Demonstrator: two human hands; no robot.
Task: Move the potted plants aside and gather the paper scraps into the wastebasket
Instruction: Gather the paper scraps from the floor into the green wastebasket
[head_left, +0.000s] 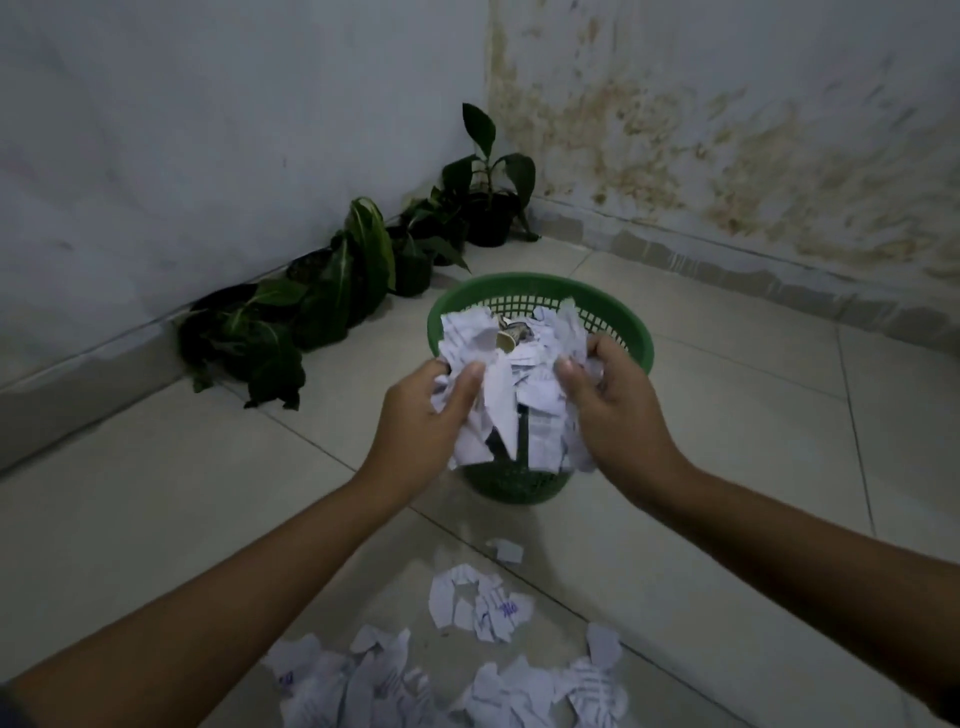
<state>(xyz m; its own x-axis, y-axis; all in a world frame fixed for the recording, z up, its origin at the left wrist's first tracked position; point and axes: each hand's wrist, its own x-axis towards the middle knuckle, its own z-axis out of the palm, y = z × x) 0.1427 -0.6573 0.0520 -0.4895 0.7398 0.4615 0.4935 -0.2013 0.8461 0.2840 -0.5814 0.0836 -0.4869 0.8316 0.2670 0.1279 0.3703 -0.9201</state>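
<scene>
A dim room corner with pale floor tiles (156, 519) and stained walls (727, 156). Potted plants (322, 291) line the wall at ten o'clock. The left hand (421, 421) and right hand (618, 410) clutch a bundle of paper scraps (511, 384) above a green wastebasket (613, 322), hiding its inside. More scraps (483, 608) lie at six o'clock, cut off below.

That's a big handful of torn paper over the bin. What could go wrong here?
1. The bundle of white torn paper scraps, held between the left hand and the right hand, hangs partly outside the near rim of the green plastic mesh wastebasket, so pieces may fall onto the tiled floor.
2. More loose white scraps lie near the person and could scatter if stepped on.
</scene>
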